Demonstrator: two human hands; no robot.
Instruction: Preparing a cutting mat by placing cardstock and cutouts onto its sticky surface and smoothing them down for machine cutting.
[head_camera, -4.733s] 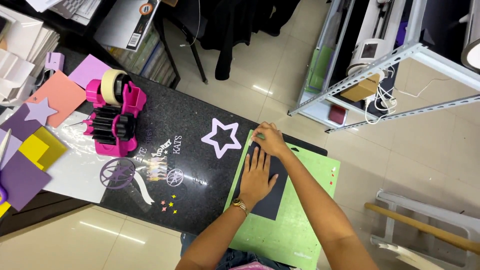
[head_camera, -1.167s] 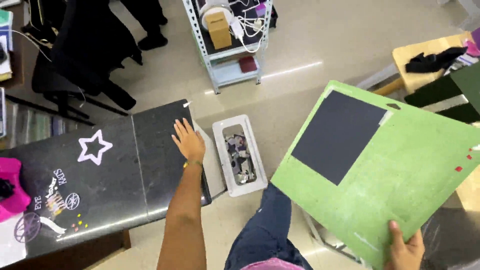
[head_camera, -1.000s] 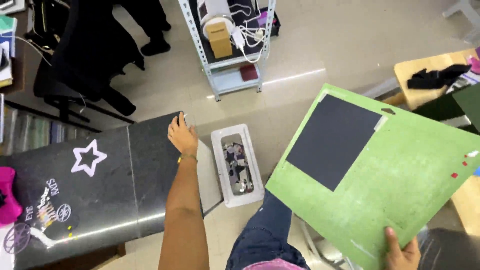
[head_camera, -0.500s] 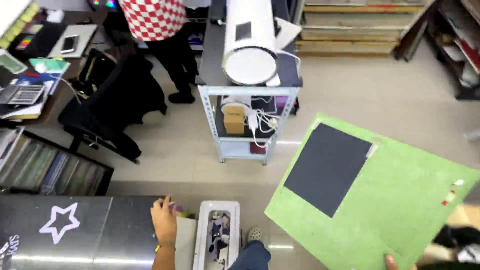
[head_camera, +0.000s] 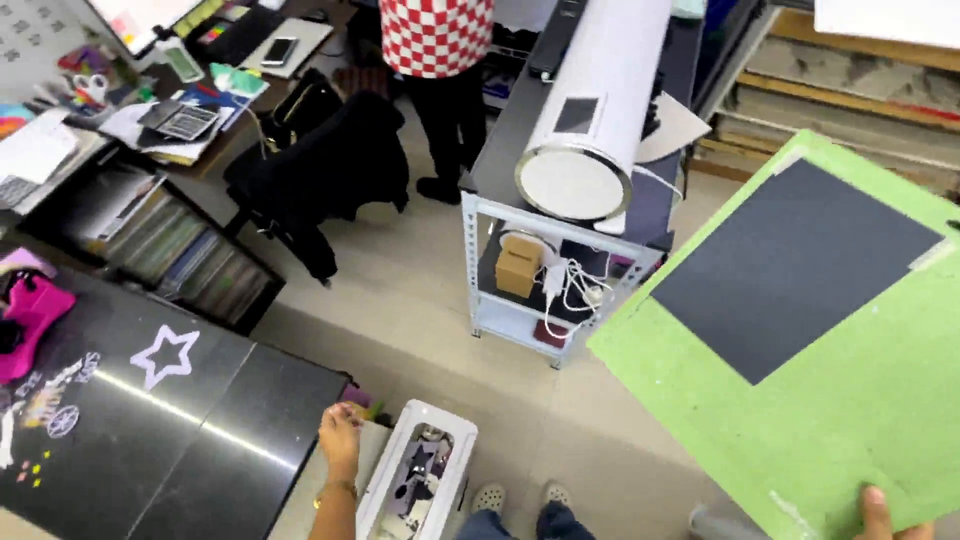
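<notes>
A green cutting mat (head_camera: 850, 400) is filling the view from 3 to 5 o'clock, tilted and lifted off any surface. A dark grey rectangular sheet (head_camera: 795, 265) is lying flat on its upper half. The person's right hand (head_camera: 885, 518) is gripping the mat's lower edge at 5 o'clock, thumb pressed on the green face; the rest of that hand is cut off by the frame.

The left hand (head_camera: 340, 435) is showing at 6 o'clock, fingers loosely curled, at the corner of a black surface (head_camera: 200, 440); whether it is touching the corner cannot be told. A gold bracelet is circling the wrist. Just beside it, toward 6 o'clock, a white rectangular bin (head_camera: 420, 480) of scraps is sitting on the floor.

On the black surface at 8 o'clock, a pale purple star outline (head_camera: 165, 355) is lying. A pink tool (head_camera: 30, 310) is resting at 9 o'clock.

At 12 o'clock, a metal shelving cart (head_camera: 560, 270) is carrying a large white roll (head_camera: 595, 120). Behind it, another person in a red-and-white checked top (head_camera: 435, 35) is standing near a black chair (head_camera: 320, 170).
</notes>
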